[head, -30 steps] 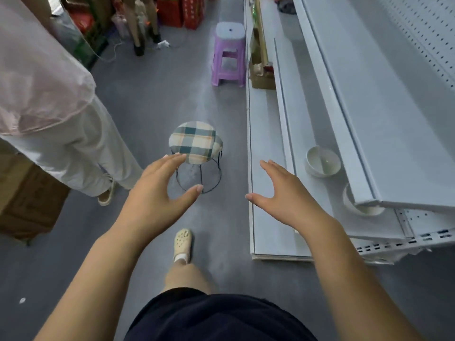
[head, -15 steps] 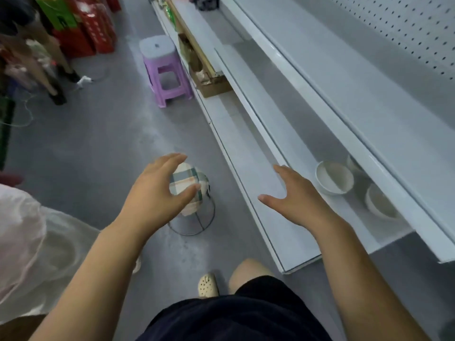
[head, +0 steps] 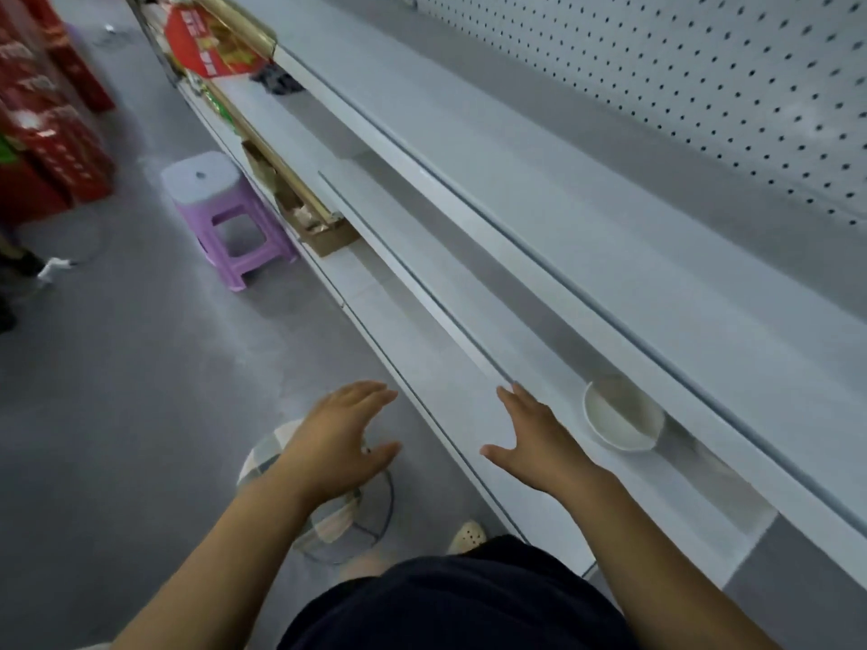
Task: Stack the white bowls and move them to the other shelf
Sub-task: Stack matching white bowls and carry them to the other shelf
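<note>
One white bowl (head: 621, 422) sits upright on a low white shelf (head: 525, 368), partly tucked under the wide shelf above (head: 586, 236). Any other bowls are hidden beneath that upper shelf. My right hand (head: 535, 443) hovers open over the bottom ledge (head: 422, 363), a short way left of the bowl and not touching it. My left hand (head: 340, 438) is open too, fingers spread, held above a small plaid-cushioned wire stool (head: 323, 518) on the floor. Neither hand holds anything.
A purple plastic stool (head: 220, 213) stands by the shelving farther along the grey floor (head: 140, 391). A cardboard box (head: 314, 222) and red packaging (head: 206, 44) lie on the shelves beyond. Red cartons (head: 42, 124) stand at left. Pegboard (head: 703, 77) backs the shelves.
The view has swung right and up along the shelving, so only one bowl shows now. Both hands stay open and have come nearer the shelf. The person in white has left the view.
</note>
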Tool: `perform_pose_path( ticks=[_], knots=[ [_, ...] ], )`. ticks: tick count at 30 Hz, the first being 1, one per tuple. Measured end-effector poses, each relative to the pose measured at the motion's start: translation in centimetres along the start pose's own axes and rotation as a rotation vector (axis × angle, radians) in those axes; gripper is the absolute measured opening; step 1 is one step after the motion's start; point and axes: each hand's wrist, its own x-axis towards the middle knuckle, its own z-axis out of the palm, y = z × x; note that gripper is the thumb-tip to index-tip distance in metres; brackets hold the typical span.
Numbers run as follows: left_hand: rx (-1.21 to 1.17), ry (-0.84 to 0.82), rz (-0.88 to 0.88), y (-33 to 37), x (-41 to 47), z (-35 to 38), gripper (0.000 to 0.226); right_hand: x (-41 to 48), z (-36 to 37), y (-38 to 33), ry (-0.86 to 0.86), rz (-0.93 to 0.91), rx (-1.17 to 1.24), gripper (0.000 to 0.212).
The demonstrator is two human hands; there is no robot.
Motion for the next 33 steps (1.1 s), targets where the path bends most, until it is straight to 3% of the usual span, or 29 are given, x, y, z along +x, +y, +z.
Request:
perform_pose_path(
  ticks=[13, 21, 28, 33],
  knots=[
    [0.164, -0.293, 0.320, -1.7, 15.6, 2.0, 0.077, 4.1, 1.1, 1.7, 0.147, 0.250, 0.164, 0.089],
    [0.214, -0.386, 0.661, 2.2, 26.3, 5.1, 0.068, 2.7, 4.1, 2.5, 0.559, 0.532, 0.492, 0.083],
    [0.115, -0.429, 0.901, 7.6, 27.4, 11.6, 0.072, 0.5, 8.3, 3.5, 0.880, 0.818, 0.518, 0.066],
    [0.018, -0.475, 1.006, 10.7, 27.8, 16.1, 0.079, -0.8, 10.1, 6.1, 0.986, 0.863, 0.517, 0.065]
  ],
)
